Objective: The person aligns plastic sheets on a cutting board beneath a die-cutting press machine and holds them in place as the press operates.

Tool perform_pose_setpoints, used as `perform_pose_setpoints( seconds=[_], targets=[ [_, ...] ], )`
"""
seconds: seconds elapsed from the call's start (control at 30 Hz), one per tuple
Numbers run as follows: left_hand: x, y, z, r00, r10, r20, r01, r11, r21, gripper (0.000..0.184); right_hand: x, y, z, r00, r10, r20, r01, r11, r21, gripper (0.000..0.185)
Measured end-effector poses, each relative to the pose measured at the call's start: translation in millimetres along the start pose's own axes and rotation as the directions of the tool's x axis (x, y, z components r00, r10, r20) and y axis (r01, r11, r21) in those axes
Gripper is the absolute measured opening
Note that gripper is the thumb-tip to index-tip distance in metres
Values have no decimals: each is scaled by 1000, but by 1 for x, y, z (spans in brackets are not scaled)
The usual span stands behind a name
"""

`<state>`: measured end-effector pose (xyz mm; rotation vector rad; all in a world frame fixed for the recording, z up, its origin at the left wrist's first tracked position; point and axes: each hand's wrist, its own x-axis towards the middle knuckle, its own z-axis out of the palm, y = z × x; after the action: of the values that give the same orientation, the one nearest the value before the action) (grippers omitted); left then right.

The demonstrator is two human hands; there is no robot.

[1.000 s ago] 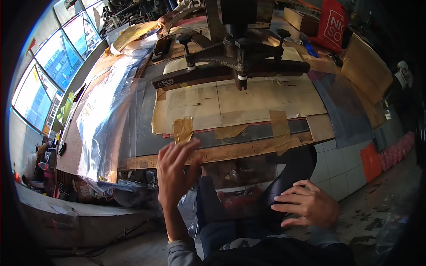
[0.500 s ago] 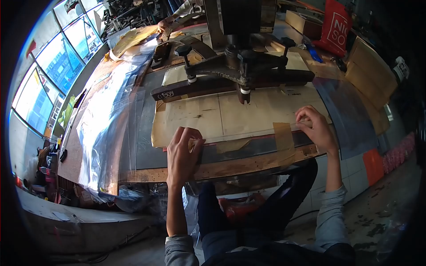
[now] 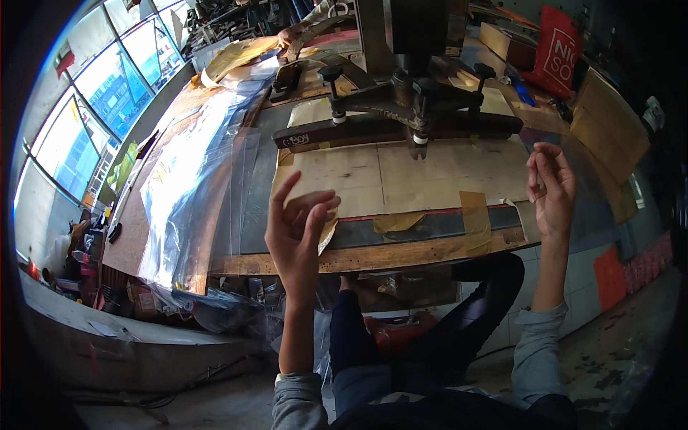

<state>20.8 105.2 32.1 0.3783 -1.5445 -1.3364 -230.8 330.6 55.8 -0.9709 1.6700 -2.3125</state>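
My left hand (image 3: 295,228) is raised over the near left corner of a pale, stained board (image 3: 437,175). Its index finger stretches up and its thumb stands apart from the curled fingers, with nothing visible between them. My right hand (image 3: 552,188) is up beyond the board's right end, fingers bent and pressed together; whether something thin and clear is in them I cannot make out. A dark press head with a crossbar (image 3: 401,127) hangs over the board's far part. Brown tape (image 3: 474,222) runs over the board's front edge.
Clear plastic sheets (image 3: 186,172) lie on the left of the table, with a wooden front edge (image 3: 416,256) near my knees. A red bag (image 3: 557,54) and a cardboard piece (image 3: 610,125) stand at the right. Another person's hand (image 3: 288,36) shows at the back left.
Both hands have risen from the board's near edge. The left index finger has stretched out, and the right hand has moved slightly up and to the right. The view has shifted a little.
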Motion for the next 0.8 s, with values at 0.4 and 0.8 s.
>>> perform_pose_setpoints(
  seconds=[0.4,0.8],
  targets=[
    [108,17,-238,951,211,-228,38,648,760,25,0,21,-16,945,151,289,9,875,-485,20],
    [280,-83,-441,965,-120,-235,151,-481,864,78,158,118,-165,942,-2,337,327,247,-912,30]
  ],
)
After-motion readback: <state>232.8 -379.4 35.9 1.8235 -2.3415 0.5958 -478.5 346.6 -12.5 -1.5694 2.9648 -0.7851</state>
